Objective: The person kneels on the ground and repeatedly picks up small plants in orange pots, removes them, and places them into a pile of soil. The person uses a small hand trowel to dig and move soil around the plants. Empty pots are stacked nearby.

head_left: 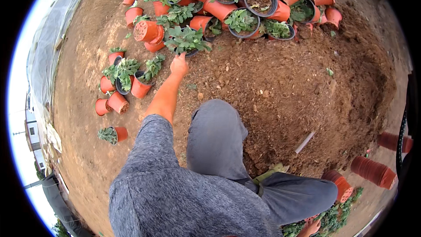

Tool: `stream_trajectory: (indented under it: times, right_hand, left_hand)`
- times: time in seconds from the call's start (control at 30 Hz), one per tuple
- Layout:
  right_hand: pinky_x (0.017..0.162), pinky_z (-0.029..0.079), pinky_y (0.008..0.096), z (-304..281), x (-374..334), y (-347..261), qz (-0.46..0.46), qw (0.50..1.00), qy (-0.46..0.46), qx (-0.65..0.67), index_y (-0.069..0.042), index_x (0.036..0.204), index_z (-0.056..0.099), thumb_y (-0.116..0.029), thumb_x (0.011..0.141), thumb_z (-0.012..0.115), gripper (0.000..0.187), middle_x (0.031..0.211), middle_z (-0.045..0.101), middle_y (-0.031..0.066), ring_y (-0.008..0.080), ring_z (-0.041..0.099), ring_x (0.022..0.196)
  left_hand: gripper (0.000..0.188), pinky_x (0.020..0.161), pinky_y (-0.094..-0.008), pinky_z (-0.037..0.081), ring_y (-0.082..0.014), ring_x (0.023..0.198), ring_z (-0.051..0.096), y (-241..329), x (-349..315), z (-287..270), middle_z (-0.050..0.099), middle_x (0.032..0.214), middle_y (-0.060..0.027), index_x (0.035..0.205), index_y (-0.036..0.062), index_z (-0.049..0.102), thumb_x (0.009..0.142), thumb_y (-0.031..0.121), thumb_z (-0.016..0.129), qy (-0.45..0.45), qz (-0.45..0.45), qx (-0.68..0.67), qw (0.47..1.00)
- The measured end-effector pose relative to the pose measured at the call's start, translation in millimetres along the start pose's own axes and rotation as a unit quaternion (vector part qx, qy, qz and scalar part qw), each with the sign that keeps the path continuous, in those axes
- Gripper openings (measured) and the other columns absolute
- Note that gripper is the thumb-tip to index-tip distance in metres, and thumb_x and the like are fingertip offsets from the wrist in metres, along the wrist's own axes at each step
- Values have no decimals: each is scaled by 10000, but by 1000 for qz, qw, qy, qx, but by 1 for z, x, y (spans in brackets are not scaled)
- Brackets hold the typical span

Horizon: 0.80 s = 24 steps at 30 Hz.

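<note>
Bare soil ground, left hand (179,65) grip open, fingertips touching leafy black pot (186,41) just beyond.

Bare soil ground (87,61) with a dark heap of potting soil (298,87).
Strewn with orange pots (144,30) and black pots (260,0), many with leafy green plants (186,39), crowded at the heap's far edge; a smaller cluster of tipped pots (118,87) to the left; a white tube (304,142) on the heap; stacked orange pots (372,171) lying at right.
</note>
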State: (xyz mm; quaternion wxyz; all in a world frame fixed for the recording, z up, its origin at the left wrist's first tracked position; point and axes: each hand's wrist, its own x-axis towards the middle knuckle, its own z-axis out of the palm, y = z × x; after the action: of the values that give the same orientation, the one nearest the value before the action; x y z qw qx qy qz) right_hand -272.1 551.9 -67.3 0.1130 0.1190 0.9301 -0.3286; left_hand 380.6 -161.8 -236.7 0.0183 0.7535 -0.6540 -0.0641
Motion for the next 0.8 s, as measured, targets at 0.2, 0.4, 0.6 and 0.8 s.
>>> stream_trajectory:
  times: [0.2, 0.4, 0.6, 0.8]
  right_hand:
    - [711, 525, 338, 5, 17, -101, -177, 978, 48, -96, -30, 1301, 526, -348, 947, 571, 478, 1167, 622, 123, 224, 644, 966]
    - [831, 492, 287, 90, -50, -228, -479, 877, -36, -17, -34, 1312, 527, -193, 970, 543, 377, 1177, 610, 93, 170, 605, 991]
    - [947, 491, 331, 180, -193, -345, -459, 772, -427, 102, -5, 1307, 499, -8, 879, 552, 432, 1185, 611, 148, 237, 607, 1104]
    - [980, 461, 412, 242, -228, -378, -391, 671, -596, 204, -2, 1412, 348, -413, 707, 811, 938, 1356, 477, 169, 275, 514, 1213]
  left_hand:
    - [234, 759, -473, 507, -371, 877, 645, 14, 5, -45, 669, 930, -152, 1016, 132, 617, 814, 237, 670, 43, 36, -45, 997]
    - [214, 729, -423, 487, -335, 845, 647, 44, -68, -111, 668, 863, -161, 956, 82, 619, 836, 256, 650, -40, 83, -225, 970]
    - [164, 636, -313, 464, -180, 705, 572, 142, -131, -213, 594, 782, -75, 952, 22, 583, 818, 22, 677, -23, 279, -335, 900]
    - [196, 696, -325, 480, -223, 761, 588, 262, -185, -316, 598, 838, -78, 941, 38, 634, 782, 94, 734, 24, 535, -362, 763]
